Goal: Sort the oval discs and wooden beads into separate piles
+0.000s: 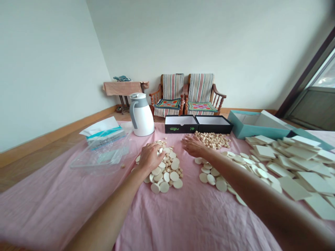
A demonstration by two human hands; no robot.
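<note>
My left hand (151, 157) is curled over the left part of a mixed pile. A pale wooden disc (160, 151) shows between its thumb and forefinger; the other fingertips are hidden. Around and in front of it lie flat round wooden discs (164, 187) with small wooden beads (174, 165) among them. My right hand (194, 146) is stretched out palm down, fingers apart, just left of a heap of small wooden beads (213, 140). Nothing shows in its fingers. Below my right forearm spreads another pile of round discs (221, 184), partly covered by the arm.
Many square wooden pieces (295, 188) lie at the right, before a teal box (258, 130). Two black boxes (180, 129) stand behind the beads. A white jug (143, 120), a tissue pack (104, 134) and a clear plastic tray (104, 158) are at the left on the pink cloth (167, 223).
</note>
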